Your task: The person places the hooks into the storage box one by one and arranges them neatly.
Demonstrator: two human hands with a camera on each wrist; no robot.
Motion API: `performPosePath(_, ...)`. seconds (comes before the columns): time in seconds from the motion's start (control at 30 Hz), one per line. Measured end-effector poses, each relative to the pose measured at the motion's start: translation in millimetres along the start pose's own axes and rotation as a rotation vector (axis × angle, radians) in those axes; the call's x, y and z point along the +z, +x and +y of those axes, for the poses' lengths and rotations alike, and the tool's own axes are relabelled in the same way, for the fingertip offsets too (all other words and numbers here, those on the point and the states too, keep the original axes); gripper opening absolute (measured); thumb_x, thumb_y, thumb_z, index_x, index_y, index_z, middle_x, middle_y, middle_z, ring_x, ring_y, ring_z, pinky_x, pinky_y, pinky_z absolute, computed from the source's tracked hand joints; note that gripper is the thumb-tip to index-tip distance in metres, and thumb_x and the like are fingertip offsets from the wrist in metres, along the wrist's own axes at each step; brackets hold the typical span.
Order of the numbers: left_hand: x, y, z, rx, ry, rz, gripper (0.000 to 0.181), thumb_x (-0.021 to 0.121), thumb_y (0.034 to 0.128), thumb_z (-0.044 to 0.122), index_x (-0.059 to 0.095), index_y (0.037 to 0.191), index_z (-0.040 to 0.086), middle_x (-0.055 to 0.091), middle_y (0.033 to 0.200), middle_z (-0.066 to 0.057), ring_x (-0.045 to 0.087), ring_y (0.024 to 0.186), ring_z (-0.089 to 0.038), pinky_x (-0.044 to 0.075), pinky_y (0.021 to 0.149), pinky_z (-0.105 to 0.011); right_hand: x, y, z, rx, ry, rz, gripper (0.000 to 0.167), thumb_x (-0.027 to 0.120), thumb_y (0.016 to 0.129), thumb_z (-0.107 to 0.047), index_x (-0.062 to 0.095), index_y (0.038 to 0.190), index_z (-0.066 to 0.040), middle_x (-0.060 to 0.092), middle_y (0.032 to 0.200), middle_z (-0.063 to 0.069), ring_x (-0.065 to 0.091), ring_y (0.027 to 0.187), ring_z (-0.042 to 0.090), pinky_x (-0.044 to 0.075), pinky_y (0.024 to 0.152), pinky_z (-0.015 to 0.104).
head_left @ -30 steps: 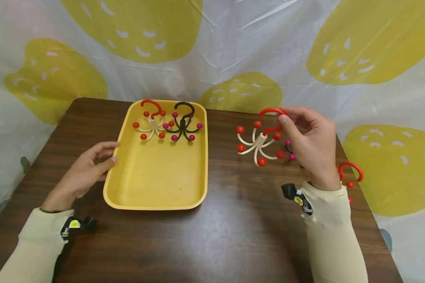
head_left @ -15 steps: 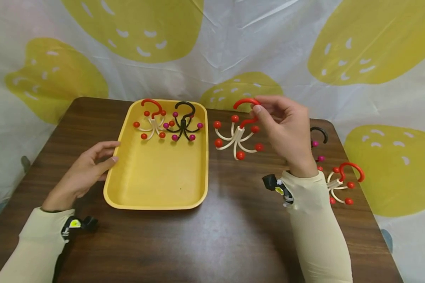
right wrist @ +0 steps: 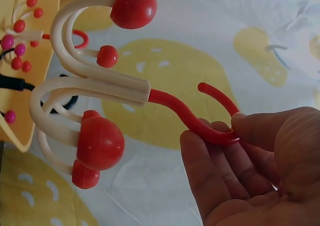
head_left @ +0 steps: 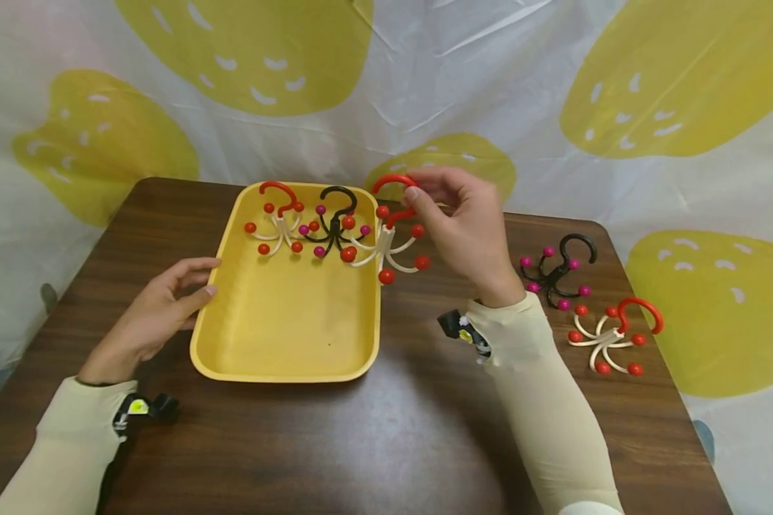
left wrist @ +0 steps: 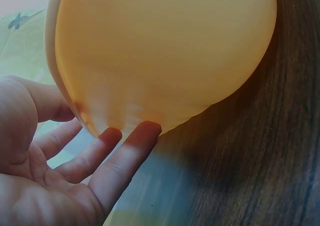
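Your right hand (head_left: 467, 232) pinches the red hook (right wrist: 215, 132) of a cream-armed hanger (head_left: 384, 243) between thumb and fingers. Held by its top, the piece hangs with its red-balled arms downward, probably so that the arms stay free of your fingers. The head view shows it across the line of the tray's right rim, near the back corner; the right wrist view puts it apart from the tray.

Your left hand (head_left: 157, 307) keeps a looser grip: its fingers are spread and fairly straight, their tips touching the outer side of the yellow tray (head_left: 283, 315), likely to steady it.

The tray has two hangers in its back part. A red-topped one (head_left: 280, 227) is at the left, and a black one (head_left: 334, 227) with magenta balls is just beside it; you can't tell whether their arms touch. Keeping both to the back seems meant to save the bare front.

On the bench (head_left: 283, 443), near its right edge, lie a dark hanger (head_left: 557, 276) with magenta balls and, nearer you, a red-and-cream one (head_left: 610, 336).
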State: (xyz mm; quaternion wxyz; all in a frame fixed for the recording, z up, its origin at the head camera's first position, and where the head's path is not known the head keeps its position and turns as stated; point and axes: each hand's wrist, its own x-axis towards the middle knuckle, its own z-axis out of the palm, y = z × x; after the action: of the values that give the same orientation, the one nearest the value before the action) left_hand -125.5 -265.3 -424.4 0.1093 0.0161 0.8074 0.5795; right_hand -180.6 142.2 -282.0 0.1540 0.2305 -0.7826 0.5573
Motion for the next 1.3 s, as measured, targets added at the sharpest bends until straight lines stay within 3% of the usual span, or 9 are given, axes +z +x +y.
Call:
performPosePath(0.4,1.3,-0.7,-1.0,0.008,-0.010,0.002,0.057,0.057,0.1111,0.026,0.036,0.160,0.005,0.048,0.148,-0.027,0.071,0.099,-0.002,0.065,0.075,-0.034,35.2,8.2,2.2,-0.042,-0.081,-0.093,0.024,0.075,0.098,-0.006,0.076,0.120,0.002,0.080,0.112,0.015,0.078,0.096,0.021,0.064,0.087,0.031)
performPosePath(0.67,1.7,0.6,-1.7,-0.003,-0.001,0.008,0.056,0.056,0.1113,0.025,0.036,0.161,0.007,0.048,0.150,-0.026,0.070,0.098,-0.002,0.065,0.075,-0.035,54.9,14.2,1.4,-0.054,-0.094,-0.131,0.024,0.074,0.099,-0.008,0.077,0.121,0.000,0.081,0.109,0.012,0.078,0.088,0.018,0.062,0.075,0.030)
performPosePath(0.87,2.0,2.5,-0.5,-0.015,0.004,0.001,0.056,0.056,0.1115,0.025,0.035,0.161,0.007,0.047,0.152,-0.027,0.070,0.098,-0.003,0.065,0.075,-0.035,70.5,18.7,3.5,-0.060,-0.099,-0.149,0.023,0.074,0.099,-0.010,0.078,0.121,-0.003,0.081,0.110,0.012,0.078,0.091,0.016,0.063,0.082,0.027)
performPosePath(1.1,2.6,3.1,-1.1,-0.018,-0.003,-0.004,0.056,0.056,0.1115,0.025,0.035,0.161,0.007,0.047,0.151,-0.027,0.071,0.097,-0.003,0.066,0.075,-0.037,90.6,21.8,7.5,-0.045,-0.115,-0.185,0.021,0.073,0.100,-0.013,0.078,0.120,-0.004,0.081,0.108,0.009,0.076,0.088,0.013,0.062,0.081,0.028)
performPosePath(1.3,2.8,1.7,-1.4,0.001,-0.023,0.001,0.056,0.056,0.1112,0.023,0.036,0.160,0.004,0.049,0.148,-0.027,0.072,0.097,-0.005,0.066,0.074,-0.038,106.3,24.8,7.6,-0.068,-0.157,-0.209,0.022,0.074,0.101,-0.015,0.079,0.120,-0.007,0.081,0.108,0.004,0.075,0.090,0.010,0.058,0.079,0.020)
